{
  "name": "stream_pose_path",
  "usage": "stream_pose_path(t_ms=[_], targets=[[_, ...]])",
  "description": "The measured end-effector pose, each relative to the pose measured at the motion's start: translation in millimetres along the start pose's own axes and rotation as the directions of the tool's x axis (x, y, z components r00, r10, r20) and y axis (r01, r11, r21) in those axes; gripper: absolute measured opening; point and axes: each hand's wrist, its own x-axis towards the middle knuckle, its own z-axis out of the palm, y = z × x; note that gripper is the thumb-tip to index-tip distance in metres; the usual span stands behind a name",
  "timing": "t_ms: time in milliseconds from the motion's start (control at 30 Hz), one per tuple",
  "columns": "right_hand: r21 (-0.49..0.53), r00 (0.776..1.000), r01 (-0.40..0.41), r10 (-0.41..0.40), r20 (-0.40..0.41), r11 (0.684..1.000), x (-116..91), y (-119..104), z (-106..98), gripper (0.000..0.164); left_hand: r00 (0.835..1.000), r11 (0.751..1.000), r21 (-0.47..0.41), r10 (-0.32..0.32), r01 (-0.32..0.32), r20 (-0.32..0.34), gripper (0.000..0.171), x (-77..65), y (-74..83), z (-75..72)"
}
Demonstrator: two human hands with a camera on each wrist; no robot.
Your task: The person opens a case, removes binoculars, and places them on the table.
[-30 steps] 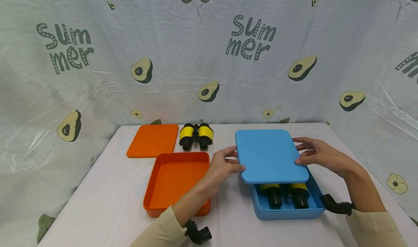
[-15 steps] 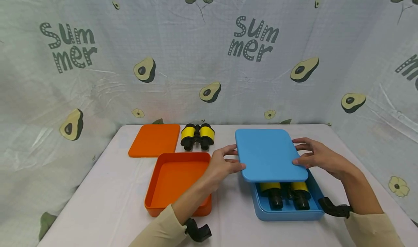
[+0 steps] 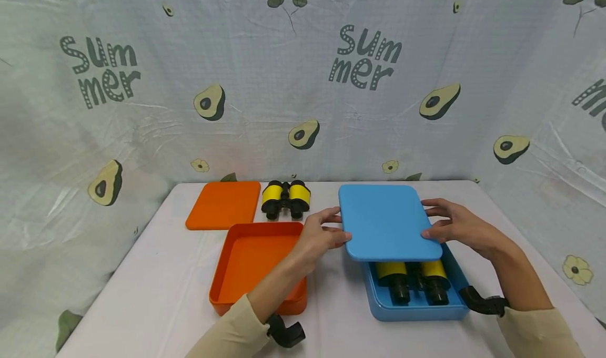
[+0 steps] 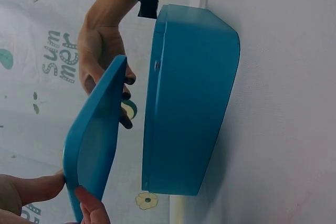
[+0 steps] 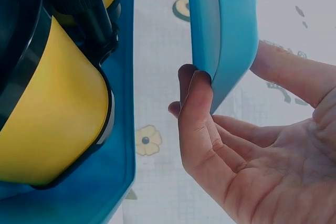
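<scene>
A blue lid (image 3: 385, 224) is held up between both hands, tilted above the blue box (image 3: 416, 314). My left hand (image 3: 319, 239) pinches its left edge, thumb on top and fingertips under the rim, as the left wrist view shows of the lid (image 4: 97, 135). On the opposite edge my right hand (image 3: 456, 222) grips it the same way, fingers curled beneath the lid (image 5: 231, 30) in the right wrist view. Yellow and black binoculars (image 3: 435, 284) lie inside the box, their far part hidden by the lid. A visible gap separates lid and box rim in the left wrist view.
An open orange box (image 3: 251, 263) stands to the left, partly behind the left forearm. Behind it lie a flat orange lid (image 3: 224, 204) and a second pair of binoculars (image 3: 285, 197). A printed curtain (image 3: 303, 84) hangs past the table's back edge.
Both hands have shifted the blue lid slightly back and left, so a little more of the binoculars in the box shows. The grip of each hand looks the same.
</scene>
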Motion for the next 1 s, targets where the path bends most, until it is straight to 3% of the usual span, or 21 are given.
stream_pose_path(t_ms=[767, 1000], targets=[[-0.065, 1.0, -0.006, 0.007, 0.009, 0.998, 17, -10, -2, 0.089, 0.998, 0.998, 0.042, -0.054, 0.055, -0.023, 0.066, 16.5, 10.0, -10.4], [-0.065, 1.0, -0.008, 0.009, 0.01, 0.998, 18, -13, -7, 0.09, 0.999, 0.998, 0.048, -0.03, 0.031, -0.022, 0.066, 18.7, 17.1, -10.6]])
